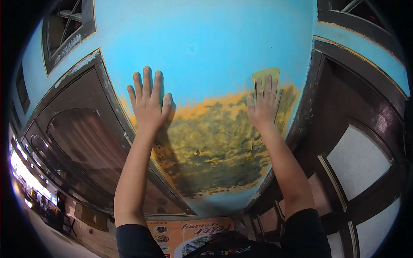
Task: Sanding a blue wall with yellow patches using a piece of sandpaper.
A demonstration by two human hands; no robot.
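Note:
Before me stands a blue-painted wall (pixel 206 45) with a large patch of exposed plaster (pixel 206 145), mottled grey and yellow inside an orange rim. Palm flat and fingers spread, my left hand (pixel 148 100) rests on the wall at the patch's upper left. My right hand (pixel 265 101) presses a yellow-green sheet, apparently sandpaper (pixel 274 73), against the wall at the patch's upper right. The sheet's top edge shows beyond the fingertips; the palm hides the rest.
A dark wooden door (pixel 87 135) with an arched panel flanks the wall on the left. On the right is a dark door frame (pixel 303 100) beside a panelled door (pixel 358 161). An orange printed banner (pixel 174 225) lies below, and a brown stool (pixel 92 216) stands lower left.

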